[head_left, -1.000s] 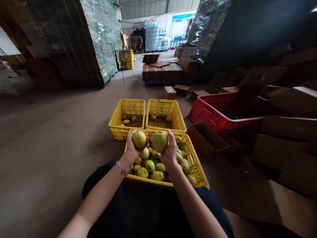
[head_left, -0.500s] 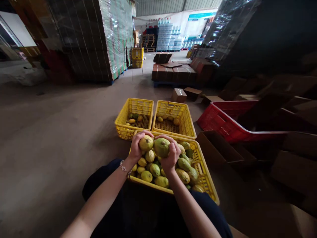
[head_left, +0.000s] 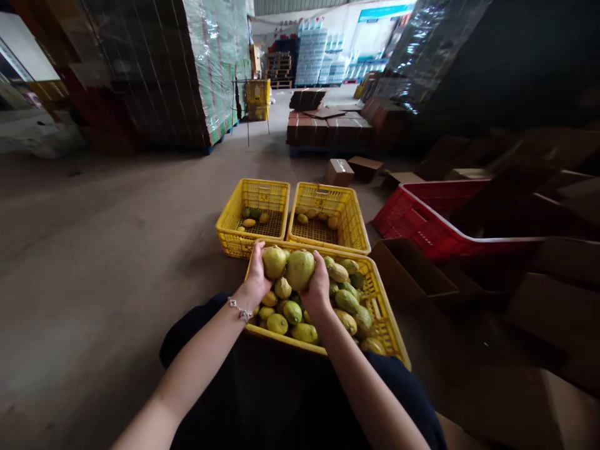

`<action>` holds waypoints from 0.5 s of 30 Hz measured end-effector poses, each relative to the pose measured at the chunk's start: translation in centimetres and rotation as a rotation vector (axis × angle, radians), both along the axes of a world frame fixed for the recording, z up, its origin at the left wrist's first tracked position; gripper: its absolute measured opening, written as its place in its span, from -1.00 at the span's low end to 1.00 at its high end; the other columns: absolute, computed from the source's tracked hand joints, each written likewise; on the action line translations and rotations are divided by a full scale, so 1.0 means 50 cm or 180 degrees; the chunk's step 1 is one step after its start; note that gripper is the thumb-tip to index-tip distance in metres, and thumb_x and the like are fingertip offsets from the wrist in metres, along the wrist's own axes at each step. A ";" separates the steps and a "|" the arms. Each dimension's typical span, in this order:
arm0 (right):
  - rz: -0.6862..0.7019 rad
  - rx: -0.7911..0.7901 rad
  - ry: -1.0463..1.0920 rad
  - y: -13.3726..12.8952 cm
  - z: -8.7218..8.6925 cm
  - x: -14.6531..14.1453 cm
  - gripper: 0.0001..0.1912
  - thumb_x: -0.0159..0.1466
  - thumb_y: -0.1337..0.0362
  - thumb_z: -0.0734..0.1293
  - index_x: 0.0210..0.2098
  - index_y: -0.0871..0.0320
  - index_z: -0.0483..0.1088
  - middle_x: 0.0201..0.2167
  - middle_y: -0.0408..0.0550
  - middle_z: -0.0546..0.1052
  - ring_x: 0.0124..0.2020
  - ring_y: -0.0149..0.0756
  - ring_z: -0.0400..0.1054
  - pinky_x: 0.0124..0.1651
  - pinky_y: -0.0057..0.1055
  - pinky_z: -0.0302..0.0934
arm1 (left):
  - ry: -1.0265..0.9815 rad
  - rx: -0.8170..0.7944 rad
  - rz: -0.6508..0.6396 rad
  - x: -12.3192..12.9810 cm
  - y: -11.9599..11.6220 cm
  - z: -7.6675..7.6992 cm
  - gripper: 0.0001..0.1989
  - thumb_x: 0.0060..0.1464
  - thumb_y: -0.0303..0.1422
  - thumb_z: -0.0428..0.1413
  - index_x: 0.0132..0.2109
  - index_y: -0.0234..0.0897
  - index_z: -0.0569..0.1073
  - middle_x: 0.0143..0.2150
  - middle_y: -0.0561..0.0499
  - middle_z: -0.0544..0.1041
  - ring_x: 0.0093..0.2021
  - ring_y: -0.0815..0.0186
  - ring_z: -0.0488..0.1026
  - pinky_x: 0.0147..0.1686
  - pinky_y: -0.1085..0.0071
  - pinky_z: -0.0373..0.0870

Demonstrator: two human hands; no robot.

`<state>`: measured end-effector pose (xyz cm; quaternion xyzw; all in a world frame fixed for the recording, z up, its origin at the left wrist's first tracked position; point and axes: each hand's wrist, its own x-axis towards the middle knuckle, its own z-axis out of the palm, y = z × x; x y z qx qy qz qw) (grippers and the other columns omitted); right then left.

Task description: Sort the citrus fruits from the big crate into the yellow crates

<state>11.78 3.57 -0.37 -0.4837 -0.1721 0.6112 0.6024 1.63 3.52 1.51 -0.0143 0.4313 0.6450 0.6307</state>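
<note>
Fingers (head_left: 320, 263) gripping, my left hand (head_left: 255, 279) held a fruit (head_left: 274, 262) beside my right hand's (head_left: 318, 290) larger fruit (head_left: 300, 270), near the crate's (head_left: 392, 316) far edge.

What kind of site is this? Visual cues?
Probably a warehouse, perhaps with a produce-sorting area: a tall plastic-wrapped stack to the left, strapped cardboard piled farther back, and a large yellow crate of green-yellow fruit in front of the person.

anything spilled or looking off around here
No spill shows: the visible fruit is in the yellow crates or held by the left hand and right hand. The right side looks untidy: open cardboard boxes lie at odd angles near the red crate.
</note>
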 end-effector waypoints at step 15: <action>0.0777 -0.0608 0.0396 -0.005 0.031 0.054 -0.76 0.07 0.11 0.53 -0.40 -0.01 0.42 -0.63 -0.20 0.47 -0.42 -0.10 0.55 -0.45 -0.24 0.51 | 0.0053 -0.0124 -0.0563 0.034 -0.013 -0.027 -0.86 0.15 -0.26 0.30 -0.23 -0.23 0.57 -0.38 -0.02 0.64 -0.34 0.25 0.62 -0.31 0.43 0.56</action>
